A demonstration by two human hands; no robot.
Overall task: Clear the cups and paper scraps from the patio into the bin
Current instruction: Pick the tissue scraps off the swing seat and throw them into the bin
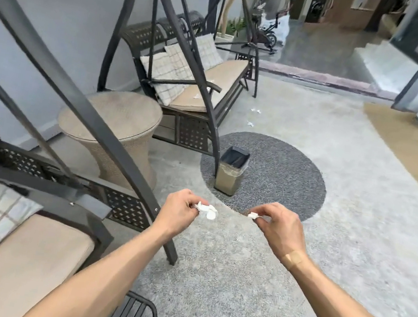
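the left hand [179, 210] pinches a crumpled paper scrap [207, 210] and the right hand [281, 225] pinches a smaller scrap [253, 215], both held up short of the bin [231, 171] on the round mat [283, 170].

No text, label or number can be read.

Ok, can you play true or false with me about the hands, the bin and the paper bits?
1. Both hands hold white paper scraps. True: the left hand pinches a scrap, and the right hand pinches a smaller scrap.
2. The bin lies tipped over. False: it stands upright on the round grey mat.
3. Paper bits lie on the floor beyond the bin. True.
4. The round side table is covered in cups. False: its top looks bare.
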